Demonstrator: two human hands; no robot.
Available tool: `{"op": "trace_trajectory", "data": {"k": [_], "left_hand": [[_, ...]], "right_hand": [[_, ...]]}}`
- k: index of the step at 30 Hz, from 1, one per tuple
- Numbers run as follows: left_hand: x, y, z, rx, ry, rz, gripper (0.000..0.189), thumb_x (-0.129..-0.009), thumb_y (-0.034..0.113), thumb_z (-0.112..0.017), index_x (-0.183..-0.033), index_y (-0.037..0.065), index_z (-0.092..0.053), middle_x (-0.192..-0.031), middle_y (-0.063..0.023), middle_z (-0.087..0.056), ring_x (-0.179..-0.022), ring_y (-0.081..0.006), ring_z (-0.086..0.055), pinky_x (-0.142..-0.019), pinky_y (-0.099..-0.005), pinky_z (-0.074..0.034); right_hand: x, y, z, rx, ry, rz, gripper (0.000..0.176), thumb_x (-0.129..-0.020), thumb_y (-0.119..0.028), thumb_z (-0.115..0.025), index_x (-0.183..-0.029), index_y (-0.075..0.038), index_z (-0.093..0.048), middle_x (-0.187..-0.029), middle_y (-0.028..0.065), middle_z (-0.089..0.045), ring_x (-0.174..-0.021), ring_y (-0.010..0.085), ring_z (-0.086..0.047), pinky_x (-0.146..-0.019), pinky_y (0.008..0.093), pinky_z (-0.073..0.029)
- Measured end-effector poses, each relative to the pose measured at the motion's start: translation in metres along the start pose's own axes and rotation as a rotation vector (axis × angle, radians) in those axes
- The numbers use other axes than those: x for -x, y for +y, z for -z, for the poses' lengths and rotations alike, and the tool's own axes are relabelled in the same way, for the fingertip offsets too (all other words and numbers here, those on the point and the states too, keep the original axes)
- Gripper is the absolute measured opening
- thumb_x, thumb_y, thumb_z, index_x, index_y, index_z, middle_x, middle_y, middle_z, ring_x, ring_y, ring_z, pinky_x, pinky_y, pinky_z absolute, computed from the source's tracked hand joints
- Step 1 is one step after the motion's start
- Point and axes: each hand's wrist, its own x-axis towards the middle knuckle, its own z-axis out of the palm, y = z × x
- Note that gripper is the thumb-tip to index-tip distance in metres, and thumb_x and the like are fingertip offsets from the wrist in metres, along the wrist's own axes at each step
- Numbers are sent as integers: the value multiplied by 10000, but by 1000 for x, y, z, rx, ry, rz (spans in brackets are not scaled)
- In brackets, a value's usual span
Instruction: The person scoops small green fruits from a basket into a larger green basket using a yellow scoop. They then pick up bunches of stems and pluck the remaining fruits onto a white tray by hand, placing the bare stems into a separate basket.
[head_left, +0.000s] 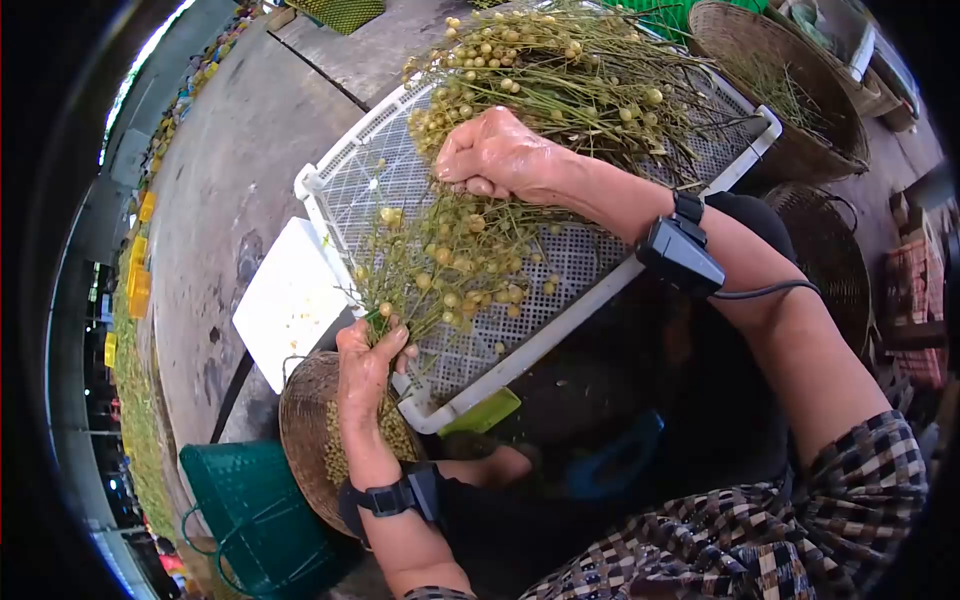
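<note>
A loose bunch of thin green stems with round yellowish fruits (450, 265) lies across the near left part of a white perforated tray (570, 265). My left hand (370, 355) is closed on the stems at the lower left end of this bunch, by the tray's corner. At the bunch's upper edge is my right hand (490, 155), its fingers curled tightly among the stems; the exact grip is partly hidden under the fist. Beyond it, a thick pile of similar fruiting stems (590, 90) covers the far side of the tray. A few loose fruits rest on the mesh.
Below my left hand stands a woven basket (305, 430) with many picked fruits. Beside it are a green plastic basket (245, 500) and a white board (295, 300). Another woven basket (800, 90) holds stem scraps at the right. A yellow-green object (480, 412) sits beneath the tray's edge.
</note>
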Motion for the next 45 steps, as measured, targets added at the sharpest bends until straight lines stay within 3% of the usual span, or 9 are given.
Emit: {"op": "trace_trajectory", "data": {"k": [7, 9, 13, 17, 27, 29, 31, 36, 45], "left_hand": [[2, 1, 5, 63, -12, 32, 94, -829, -10, -617, -907, -38, -572, -688, -56, -568, -558, -156, -587, -448, -257, -393], [4, 0, 7, 128, 54, 29, 75, -833, -12, -611, -893, -33, -572, -688, -64, -566, -558, -163, -587, -444, -257, -385], [6, 0, 7, 141, 61, 45, 63, -836, -11, -607, -882, -31, -570, -687, -70, -567, -558, -169, -587, -449, -256, -381], [8, 0, 9, 116, 32, 44, 86, -827, 8, -621, -880, -31, -567, -688, -73, -570, -545, -166, -568, -458, -263, -385], [10, 5, 12, 82, 28, 40, 81, -830, 25, -615, -862, -32, -566, -690, -71, -574, -552, -153, -564, -451, -264, -389], [7, 2, 11, 72, 22, 41, 71, -828, 11, -612, -866, -31, -569, -696, -68, -575, -553, -155, -567, -449, -265, -392], [8, 1, 10, 61, 17, 45, 63, -826, -3, -610, -870, -31, -573, -702, -66, -577, -554, -157, -571, -447, -267, -395], [14, 4, 2, 273, 70, 78, 91, -810, -44, -620, -893, -26, -588, -745, -86, -599, -569, -207, -603, -441, -275, -408], [9, 3, 6, 222, -66, 99, 124, -795, -36, -637, -906, -27, -584, -753, -89, -595, -574, -222, -606, -437, -279, -408]], "right_hand": [[-11, 9, 21, 27, 243, -96, 201, -880, -145, -638, -714, -35, -612, -549, 29, -509, -385, 67, -375, -301, 196, -305], [-5, 10, 30, 303, -16, -164, 188, -891, -186, -641, -827, -9, -649, -595, 18, -558, -421, 52, -438, -331, 187, -306], [2, 32, 9, 54, -373, -49, 235, -889, -242, -661, -875, -8, -663, -613, 10, -573, -441, 36, -473, -344, 183, -334], [6, 27, 7, 91, -463, -65, 233, -866, -223, -680, -791, -5, -643, -615, 7, -577, -468, 29, -493, -369, 173, -350], [-8, 18, 19, 852, -144, 222, 129, -776, -160, -666, -775, -35, -695, -727, 61, -690, -587, 112, -609, -570, 294, -499], [-1, 6, 5, 814, -19, 278, 123, -774, -87, -597, -694, -35, -675, -638, 70, -634, -555, 125, -566, -540, 282, -483], [1, -2, -3, 613, 158, 427, 156, -772, -113, -657, -884, -30, -727, -795, 84, -712, -692, 124, -636, -652, 271, -511], [-8, 23, 13, -57, -437, 163, 298, -797, -127, -660, -1011, 79, -645, -960, 99, -665, -785, 142, -636, -656, 283, -553], [9, 16, -16, -43, -428, 17, 157, -770, -71, -743, -851, 44, -673, -798, 70, -673, -610, 131, -633, -545, 255, -548]]}}
